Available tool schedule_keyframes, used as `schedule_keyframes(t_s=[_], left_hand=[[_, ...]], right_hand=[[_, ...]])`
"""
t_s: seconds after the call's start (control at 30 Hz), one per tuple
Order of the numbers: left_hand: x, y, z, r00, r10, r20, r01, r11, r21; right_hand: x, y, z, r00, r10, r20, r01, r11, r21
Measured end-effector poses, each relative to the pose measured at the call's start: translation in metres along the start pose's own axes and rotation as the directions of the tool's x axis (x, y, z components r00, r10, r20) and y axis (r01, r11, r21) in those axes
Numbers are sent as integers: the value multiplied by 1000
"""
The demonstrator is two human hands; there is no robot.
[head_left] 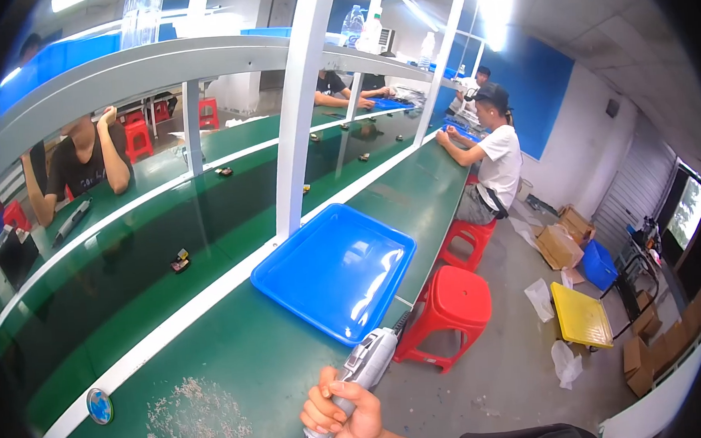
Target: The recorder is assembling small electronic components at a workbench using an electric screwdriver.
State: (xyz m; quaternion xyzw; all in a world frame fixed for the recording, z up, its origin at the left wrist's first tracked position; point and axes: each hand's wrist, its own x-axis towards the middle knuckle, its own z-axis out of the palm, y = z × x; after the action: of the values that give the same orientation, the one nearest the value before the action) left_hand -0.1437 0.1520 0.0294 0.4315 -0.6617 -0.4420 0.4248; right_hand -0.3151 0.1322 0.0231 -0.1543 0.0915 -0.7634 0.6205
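Observation:
My right hand (346,416) comes in from the lower edge, closed around a grey electric screwdriver (370,357). The tool lies slanted, its metal tip end pointing down and left and its dark cord end up and right. Just beyond it, a shallow blue plastic tray (333,264) rests on the green workbench (271,368) with nothing in it. Pale crumbs or shavings (198,425) are scattered on the bench left of my hand. My left hand is out of view.
A white post (296,118) rises behind the tray beside a dark green conveyor belt (122,289) carrying small parts (180,261). Red stools (452,305) stand at right. A co-worker in white (499,158) sits farther along; another person (86,159) leans across the belt.

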Motion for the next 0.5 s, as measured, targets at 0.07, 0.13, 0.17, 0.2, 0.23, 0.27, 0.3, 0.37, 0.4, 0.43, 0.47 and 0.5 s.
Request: schedule_keyframes(t_s=[0.07,0.13,0.17,0.2,0.23,0.27,0.3,0.37,0.4,0.43,0.47,0.5], left_hand=[[2,2,2,999,40,4,-40,995,87],[4,2,3,999,33,19,-34,996,85],[5,2,4,999,29,32,-31,996,83],[6,2,5,999,20,32,-22,996,88],[8,1,7,999,33,38,-36,996,84],[10,0,10,998,43,43,-47,995,83],[13,-6,10,996,62,62,-68,993,94],[19,-3,12,994,65,94,-75,990,116],[21,-2,11,992,68,109,-79,992,99],[25,-1,12,988,82,128,-92,993,75],[29,2,15,985,88,148,-97,994,57],[32,3,16,984,87,157,-98,994,58]], right_hand=[[0,-2,-3,1000,-4,-6,4,1000,-19],[0,-3,-7,1000,-6,-29,6,1000,-9],[1,-4,-9,999,-2,-34,2,1000,-5],[2,-5,-11,999,-2,-52,1,1000,-12],[3,-6,-14,997,1,-72,-2,1000,-17],[5,-9,-17,997,10,-82,-11,1000,-8],[8,-11,-20,996,11,-92,-12,1000,-6],[11,-11,-20,992,8,-122,-9,1000,-3],[12,-13,-20,992,3,-122,-4,1000,-4],[13,-17,-19,995,-4,-102,6,1000,17],[12,-26,-17,992,-21,-122,21,1000,-7],[14,-27,-19,990,-27,-137,29,999,13]])
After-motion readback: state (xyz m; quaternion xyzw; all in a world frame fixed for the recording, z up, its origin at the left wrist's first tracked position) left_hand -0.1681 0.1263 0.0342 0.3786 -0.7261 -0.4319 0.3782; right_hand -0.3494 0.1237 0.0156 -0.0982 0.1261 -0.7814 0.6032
